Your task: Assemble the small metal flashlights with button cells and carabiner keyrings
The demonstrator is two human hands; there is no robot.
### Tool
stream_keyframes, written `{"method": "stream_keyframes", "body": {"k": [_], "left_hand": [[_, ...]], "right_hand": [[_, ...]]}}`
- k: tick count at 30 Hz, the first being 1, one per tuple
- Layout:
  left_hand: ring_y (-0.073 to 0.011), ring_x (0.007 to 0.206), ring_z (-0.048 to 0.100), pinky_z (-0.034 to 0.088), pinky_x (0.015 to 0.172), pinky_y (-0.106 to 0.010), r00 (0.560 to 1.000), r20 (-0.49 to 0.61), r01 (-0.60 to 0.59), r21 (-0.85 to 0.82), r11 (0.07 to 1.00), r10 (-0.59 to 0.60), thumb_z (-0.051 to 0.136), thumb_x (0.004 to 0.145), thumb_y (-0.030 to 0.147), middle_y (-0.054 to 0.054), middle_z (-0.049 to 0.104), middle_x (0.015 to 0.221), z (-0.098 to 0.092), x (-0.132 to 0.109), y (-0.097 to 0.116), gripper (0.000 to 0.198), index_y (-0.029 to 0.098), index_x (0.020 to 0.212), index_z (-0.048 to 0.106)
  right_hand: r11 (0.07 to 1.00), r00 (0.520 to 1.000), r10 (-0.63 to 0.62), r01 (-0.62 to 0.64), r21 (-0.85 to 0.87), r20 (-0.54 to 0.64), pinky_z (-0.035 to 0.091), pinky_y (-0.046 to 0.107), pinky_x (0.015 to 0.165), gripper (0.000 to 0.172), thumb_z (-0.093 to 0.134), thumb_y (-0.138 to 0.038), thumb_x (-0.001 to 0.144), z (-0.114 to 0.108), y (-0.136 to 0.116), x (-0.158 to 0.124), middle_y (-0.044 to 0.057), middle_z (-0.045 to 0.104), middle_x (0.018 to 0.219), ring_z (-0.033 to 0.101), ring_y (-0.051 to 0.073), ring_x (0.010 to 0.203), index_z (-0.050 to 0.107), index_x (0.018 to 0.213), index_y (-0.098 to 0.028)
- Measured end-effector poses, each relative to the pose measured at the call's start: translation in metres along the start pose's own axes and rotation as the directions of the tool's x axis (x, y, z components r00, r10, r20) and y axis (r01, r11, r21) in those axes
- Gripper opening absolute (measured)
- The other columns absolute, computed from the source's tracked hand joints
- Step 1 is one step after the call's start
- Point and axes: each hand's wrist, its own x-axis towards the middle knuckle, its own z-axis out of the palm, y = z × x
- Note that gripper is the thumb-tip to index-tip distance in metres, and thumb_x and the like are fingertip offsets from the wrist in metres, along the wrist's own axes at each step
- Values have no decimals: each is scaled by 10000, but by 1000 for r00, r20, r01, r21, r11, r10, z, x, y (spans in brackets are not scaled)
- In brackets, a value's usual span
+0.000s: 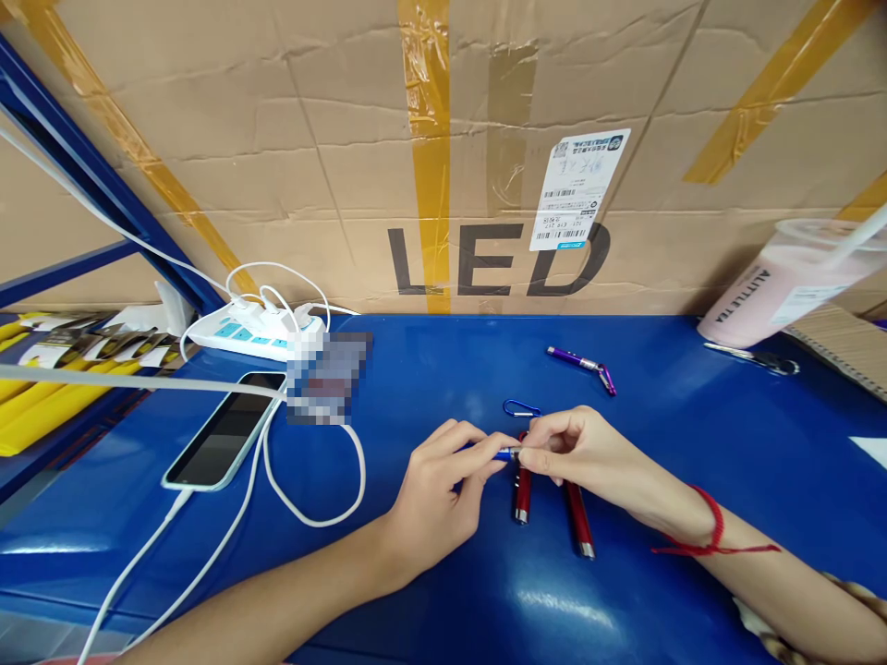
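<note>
Near the middle of the blue table, my left hand [447, 489] is closed around a small blue metal tube [507, 453]. My right hand [589, 457] pinches the tube's right end, and its fingertips hide that end. A blue carabiner [521, 408] shows just behind the fingers; whether it joins the tube is hidden. Two red tubes with silver ends lie beneath and in front of my right hand, one red tube [522, 497] on the left and another red tube [579, 522] on the right. Farther back lies a purple tube [572, 358] with a purple clip.
A phone [225, 434] with white cables lies left, by a white power strip [242, 332]. A pink drink cup [783, 286] and keys [755, 356] are at the back right. Behind the table [430, 369] stands a large cardboard box [333, 166]. Yellow packets [62, 388] fill a left shelf.
</note>
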Motion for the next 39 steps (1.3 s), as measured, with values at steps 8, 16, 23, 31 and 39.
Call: {"method": "stream_keyframes", "body": {"k": [8,16,23,31,39], "left_hand": [[-149,691,560,452,644,-244,983,28,183,-117,976,-181,494,867,135,-41,651,768,0,6,2,245,193,983,702],[-109,579,455,353,523,-213,917,173,396,-267,879,-360,498,838,206,-8,542,642,-2,11,3,216,130,831,700],[-95,550,361,311,542,-222,808,430,565,-368,739,-403,504,817,270,28,447,553,-5,15,0,244,114,708,656],[-109,564,399,326,558,-230,808,445,522,-240,819,-385,453,813,250,16,468,581,-4,12,2,253,110,743,652],[-111,556,369,296,575,-245,803,493,523,-311,794,-336,460,806,367,35,416,581,-3,9,5,242,137,745,507]], "right_hand": [[938,952,-260,210,-276,-160,386,203,405,291,716,-441,681,-1,-5,1,9,603,580,457,71,445,705,681,-149],[513,694,-718,577,-636,51,501,224,563,128,664,-254,790,-7,2,0,45,660,816,597,104,608,725,881,-189],[498,721,-671,613,-614,175,489,205,575,137,644,-295,806,-11,-2,-2,22,666,725,615,106,623,735,780,-195],[647,812,-563,549,-529,153,443,203,513,258,679,-420,742,-10,2,0,19,637,642,580,105,562,717,642,-185],[708,844,-526,503,-495,106,381,207,475,372,691,-535,671,-6,1,2,6,578,600,505,91,523,693,598,-170]]}}
